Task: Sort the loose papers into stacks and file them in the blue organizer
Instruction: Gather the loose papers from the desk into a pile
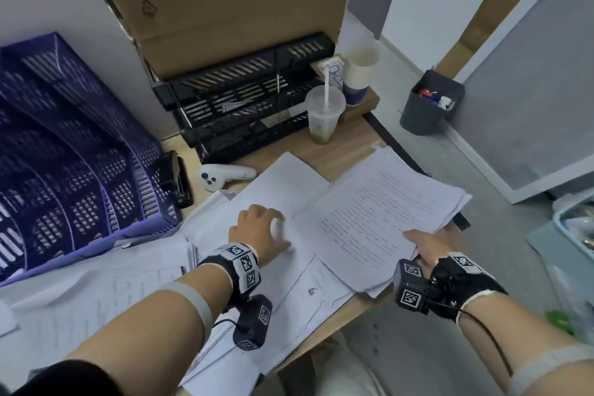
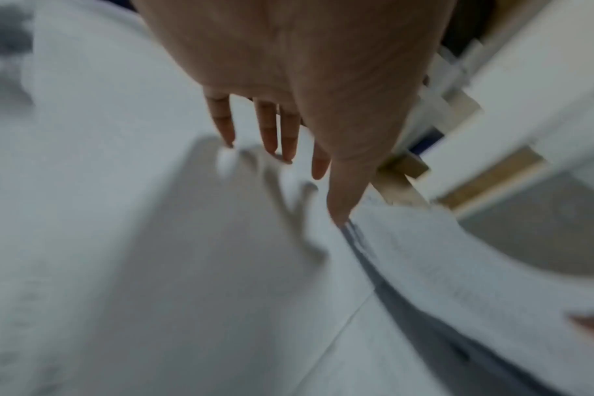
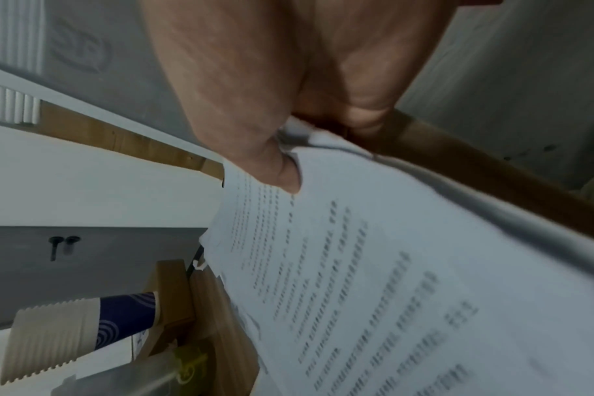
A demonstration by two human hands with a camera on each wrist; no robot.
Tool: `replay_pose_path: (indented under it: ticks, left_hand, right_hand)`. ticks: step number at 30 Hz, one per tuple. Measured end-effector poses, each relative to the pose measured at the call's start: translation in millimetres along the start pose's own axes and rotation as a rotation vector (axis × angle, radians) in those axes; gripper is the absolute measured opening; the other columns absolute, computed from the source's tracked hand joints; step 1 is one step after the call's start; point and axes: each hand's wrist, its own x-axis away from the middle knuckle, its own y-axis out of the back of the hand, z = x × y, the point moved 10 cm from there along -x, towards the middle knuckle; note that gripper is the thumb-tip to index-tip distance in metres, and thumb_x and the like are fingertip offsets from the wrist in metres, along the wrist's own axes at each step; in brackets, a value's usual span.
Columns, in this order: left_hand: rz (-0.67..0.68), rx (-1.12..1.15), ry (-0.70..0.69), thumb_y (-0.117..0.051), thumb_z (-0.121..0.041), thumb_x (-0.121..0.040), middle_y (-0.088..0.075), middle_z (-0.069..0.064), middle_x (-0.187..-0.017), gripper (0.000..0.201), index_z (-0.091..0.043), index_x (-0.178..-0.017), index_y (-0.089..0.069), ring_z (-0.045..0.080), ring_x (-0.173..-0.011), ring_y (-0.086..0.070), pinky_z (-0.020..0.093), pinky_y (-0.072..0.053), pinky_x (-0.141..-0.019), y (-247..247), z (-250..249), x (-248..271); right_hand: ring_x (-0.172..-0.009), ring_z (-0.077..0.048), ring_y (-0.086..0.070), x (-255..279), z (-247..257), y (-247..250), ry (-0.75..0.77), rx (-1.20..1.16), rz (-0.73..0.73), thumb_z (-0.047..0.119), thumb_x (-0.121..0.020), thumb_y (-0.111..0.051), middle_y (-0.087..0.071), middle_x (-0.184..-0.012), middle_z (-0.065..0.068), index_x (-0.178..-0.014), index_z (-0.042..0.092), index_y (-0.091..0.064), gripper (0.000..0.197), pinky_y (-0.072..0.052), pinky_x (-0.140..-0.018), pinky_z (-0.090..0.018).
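Note:
My right hand (image 1: 424,249) grips the near right corner of a stack of printed papers (image 1: 385,215), thumb on top; the right wrist view shows the thumb (image 3: 275,166) pressing the top printed sheet (image 3: 373,268). My left hand (image 1: 260,228) lies on loose white sheets (image 1: 257,202) spread over the desk, just left of the stack. In the blurred left wrist view its fingers (image 2: 268,128) reach straight down to the paper (image 2: 153,241). The blue organizer (image 1: 70,151) stands at the left, its slots showing no papers.
A black letter tray (image 1: 244,100) and a cardboard box (image 1: 225,3) stand at the back. A plastic cup with a straw (image 1: 324,116), a paper cup (image 1: 360,77), a white controller (image 1: 225,175) and a black stapler (image 1: 178,177) sit nearby. A grey bin (image 1: 430,103) is on the floor.

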Motion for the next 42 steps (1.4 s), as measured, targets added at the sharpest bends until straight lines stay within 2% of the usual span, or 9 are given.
replay_pose_path:
  ticks: [3,7,10,17,20,25,33,37,42]
  left_hand:
    - [0.161,-0.146,-0.066,-0.076,-0.062,-0.065,-0.018,0.0,-0.157,0.094,-0.039,-0.143,-0.03,0.023,-0.147,-0.018,0.053,-0.033,-0.113,-25,-5,15]
    - [0.251,-0.278,-0.048,-0.078,-0.064,-0.063,0.024,0.008,-0.162,0.132,-0.029,-0.155,0.01,0.028,-0.152,0.02,0.069,-0.011,-0.115,-57,-8,22]
    - [0.248,-0.289,0.009,-0.074,-0.057,-0.068,0.03,0.009,-0.16,0.128,-0.029,-0.154,0.016,0.029,-0.149,0.026,0.074,-0.008,-0.112,-68,-8,17]
    - [0.138,-0.322,-0.011,-0.067,-0.03,-0.082,-0.005,0.017,-0.16,0.091,-0.03,-0.149,-0.006,0.034,-0.15,-0.005,0.067,-0.032,-0.103,-56,-11,14]
    - [-0.01,-0.378,-0.149,-0.059,-0.017,-0.083,-0.046,0.007,-0.127,0.054,-0.029,-0.129,-0.033,0.03,-0.119,-0.044,0.043,-0.046,-0.075,-22,-17,14]
    - [-0.093,-0.13,-0.148,-0.049,-0.023,-0.092,-0.065,0.01,-0.102,0.011,-0.018,-0.099,-0.055,0.032,-0.093,-0.06,0.036,-0.049,-0.072,60,-19,14]
    - [0.003,0.718,-0.068,-0.071,-0.029,-0.075,-0.072,0.012,-0.089,0.019,-0.012,-0.083,-0.067,0.025,-0.081,-0.065,0.043,-0.057,-0.079,132,-2,35]
    - [0.193,0.93,0.103,-0.044,-0.014,-0.103,-0.056,0.013,-0.057,0.036,-0.01,-0.068,-0.044,0.006,-0.048,-0.058,0.019,-0.048,-0.05,88,19,55]
    - [0.326,0.898,0.176,-0.05,0.002,-0.094,-0.075,0.016,-0.078,0.019,-0.004,-0.106,-0.063,0.028,-0.064,-0.07,0.03,-0.055,-0.053,14,79,55]
  right_hand:
    - [-0.09,-0.05,-0.069,7,-8,3,0.016,-0.067,0.034,0.021,-0.072,-0.071,-0.074,-0.102,-0.015,-0.119,0.012,-0.062,0.048,-0.052,-0.079,-0.067]
    - [-0.07,-0.033,-0.072,51,-4,-6,0.019,-0.113,0.073,0.005,-0.092,-0.059,-0.069,-0.1,-0.019,-0.118,0.002,-0.058,0.026,-0.059,-0.057,-0.041]
    - [-0.092,-0.035,-0.069,63,0,3,0.118,-0.177,0.057,0.002,-0.094,-0.056,-0.065,-0.117,-0.021,-0.13,0.001,-0.053,0.036,-0.056,-0.072,-0.039]
    - [-0.092,-0.035,-0.069,85,-1,28,0.179,-0.408,0.044,0.006,-0.097,-0.053,-0.072,-0.103,-0.014,-0.107,0.011,-0.063,0.015,-0.053,-0.083,-0.055]
    - [-0.099,-0.039,-0.069,95,2,42,0.219,-0.461,-0.003,0.011,-0.095,-0.057,-0.07,-0.116,-0.016,-0.121,0.012,-0.061,0.026,-0.053,-0.08,-0.062]
    - [-0.104,-0.038,-0.067,117,22,57,0.238,-0.5,-0.027,0.024,-0.095,-0.06,-0.069,-0.119,-0.014,-0.13,0.01,-0.057,0.039,-0.058,-0.071,-0.055]
    - [-0.104,-0.036,-0.067,155,48,41,0.219,-0.611,0.015,0.031,-0.096,-0.056,-0.068,-0.118,-0.017,-0.126,0.011,-0.06,0.036,-0.056,-0.074,-0.048]
    - [-0.09,-0.035,-0.071,158,21,16,0.128,-0.551,0.066,0.035,-0.096,-0.056,-0.072,-0.104,-0.017,-0.116,0.012,-0.063,0.031,-0.054,-0.073,-0.048]
    - [-0.104,-0.042,-0.065,118,-33,5,0.053,-0.093,-0.068,0.039,-0.081,-0.076,-0.062,-0.125,-0.02,-0.139,0.01,-0.047,0.071,-0.055,-0.078,-0.054]
